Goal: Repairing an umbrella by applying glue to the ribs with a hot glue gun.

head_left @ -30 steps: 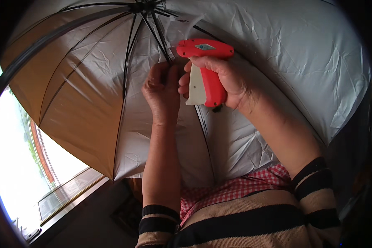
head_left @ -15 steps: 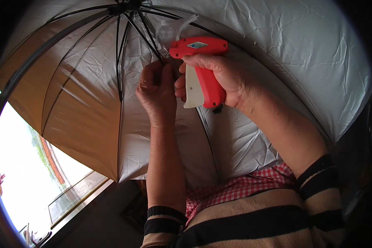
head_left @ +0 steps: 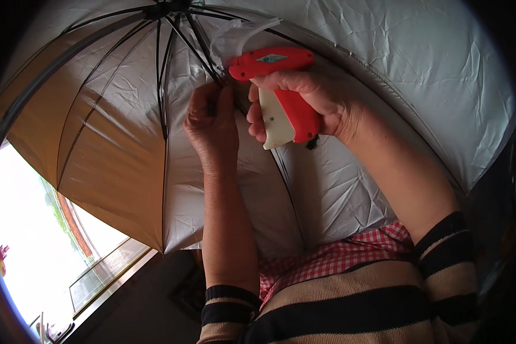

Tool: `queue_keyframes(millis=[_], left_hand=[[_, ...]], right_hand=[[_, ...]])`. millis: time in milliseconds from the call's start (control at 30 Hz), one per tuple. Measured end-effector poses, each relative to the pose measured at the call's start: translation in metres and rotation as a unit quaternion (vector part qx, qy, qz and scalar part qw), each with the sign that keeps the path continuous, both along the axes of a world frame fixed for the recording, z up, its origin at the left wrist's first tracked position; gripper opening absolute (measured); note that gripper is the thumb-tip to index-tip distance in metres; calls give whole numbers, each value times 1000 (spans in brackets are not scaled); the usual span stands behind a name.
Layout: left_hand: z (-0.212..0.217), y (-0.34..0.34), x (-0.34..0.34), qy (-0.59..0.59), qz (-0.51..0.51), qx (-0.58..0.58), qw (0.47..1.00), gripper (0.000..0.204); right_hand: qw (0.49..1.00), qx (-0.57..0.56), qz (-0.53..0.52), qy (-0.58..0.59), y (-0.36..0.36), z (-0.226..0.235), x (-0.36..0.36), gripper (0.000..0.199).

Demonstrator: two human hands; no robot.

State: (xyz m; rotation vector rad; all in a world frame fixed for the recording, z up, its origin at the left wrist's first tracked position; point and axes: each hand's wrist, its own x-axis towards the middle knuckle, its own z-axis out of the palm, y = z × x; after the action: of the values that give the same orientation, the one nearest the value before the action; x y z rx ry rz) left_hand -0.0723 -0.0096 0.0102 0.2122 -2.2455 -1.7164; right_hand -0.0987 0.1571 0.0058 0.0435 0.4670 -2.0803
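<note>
Tagging gun [head_left: 281, 86], red with a cream trigger, is held against the silver-lined inside of an open umbrella [head_left: 350, 189], near its black ribs [head_left: 203, 43]. Right hand [head_left: 307, 100] is raised, fingers clamped round the grip. Left hand [head_left: 212, 126] is raised beside it, fingers pinched together on a rib.

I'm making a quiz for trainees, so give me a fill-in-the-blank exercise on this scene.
1. The right hand grips a red and white ____ gun.
2. The left hand pinches a black ____ of the umbrella.
3. The gun points toward the person's ____.
4. The cloth below the canopy has a red and white ____ pattern.

Missing: tagging; rib; left; checked
</note>
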Motion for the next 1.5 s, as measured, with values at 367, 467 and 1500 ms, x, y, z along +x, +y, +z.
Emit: queue_keyframes(millis=[367, 467, 1500], left_hand=[[-2, 5, 8, -24, -11, -21, 999, 4], [-4, 8, 8, -26, -7, -61, 998, 4], [-17, -44, 21, 32, 24, -394, 918, 20]], right_hand=[[1000, -20, -14, 0, -5, -8, 10, 27], [1000, -2, -13, -3, -3, -5, 9, 27], [928, 149, -334, 67, -75, -42, 89, 34]])
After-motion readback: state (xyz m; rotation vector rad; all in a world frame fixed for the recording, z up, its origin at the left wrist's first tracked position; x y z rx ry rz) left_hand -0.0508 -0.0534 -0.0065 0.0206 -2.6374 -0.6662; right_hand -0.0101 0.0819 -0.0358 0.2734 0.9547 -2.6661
